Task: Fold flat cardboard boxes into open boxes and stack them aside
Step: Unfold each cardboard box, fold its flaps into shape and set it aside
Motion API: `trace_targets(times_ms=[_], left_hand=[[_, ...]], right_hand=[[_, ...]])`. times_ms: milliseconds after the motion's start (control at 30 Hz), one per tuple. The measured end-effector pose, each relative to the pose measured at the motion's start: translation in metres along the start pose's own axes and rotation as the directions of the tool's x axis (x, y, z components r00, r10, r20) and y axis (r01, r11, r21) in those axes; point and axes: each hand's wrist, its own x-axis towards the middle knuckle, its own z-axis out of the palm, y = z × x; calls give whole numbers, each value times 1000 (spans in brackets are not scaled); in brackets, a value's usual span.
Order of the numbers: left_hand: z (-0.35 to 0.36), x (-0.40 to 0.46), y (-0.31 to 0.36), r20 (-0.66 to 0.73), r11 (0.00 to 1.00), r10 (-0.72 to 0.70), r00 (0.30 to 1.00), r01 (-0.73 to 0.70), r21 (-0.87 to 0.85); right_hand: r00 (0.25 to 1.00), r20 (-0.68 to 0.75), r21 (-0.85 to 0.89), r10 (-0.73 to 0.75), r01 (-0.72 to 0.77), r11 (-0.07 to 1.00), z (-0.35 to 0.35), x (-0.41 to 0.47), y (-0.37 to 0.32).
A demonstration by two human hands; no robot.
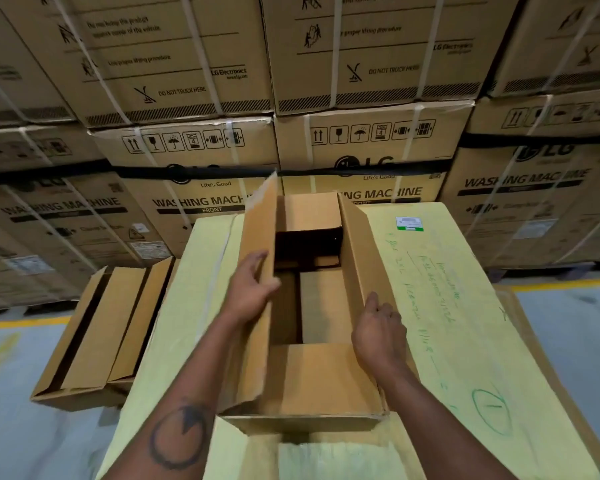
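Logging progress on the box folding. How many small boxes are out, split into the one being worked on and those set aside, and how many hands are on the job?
Box in hand, on the yellow-wrapped surface: 1
Boxes set aside on the left: at least 1; a second seems to sit beneath it
Hands on the box: 2, left hand and right hand
Total: at least 2 boxes, 2 hands

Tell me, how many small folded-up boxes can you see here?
2: one box on the yellow-green sheet, its flaps under both hands; one finished box on the floor at left. Others may sit beneath it.
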Motion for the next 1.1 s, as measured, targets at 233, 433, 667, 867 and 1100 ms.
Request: trace_targets(times_ms=[233,433,667,867,1100], left_hand=[[-80,-22,-21,-73,891,-178,981,129,-436],[-122,-25,-77,-277,919,-284,918,178,-352],[-90,-29,-152,-265,895,-293,919,361,263],[0,-37,-169,69,671,121,990,-133,729],[-64,1,-146,539,285,454,709,-689,666]], right_hand=[[999,41,44,26,-28,999,-1,0,-3],[998,46,40,34,-36,999,1,2,-2],[999,15,4,41,-41,999,5,2,-8],[994,-60,-161,-93,82,983,-1,-6,-11],[933,-86,-247,-350,320,915,-11,-10,-26]])
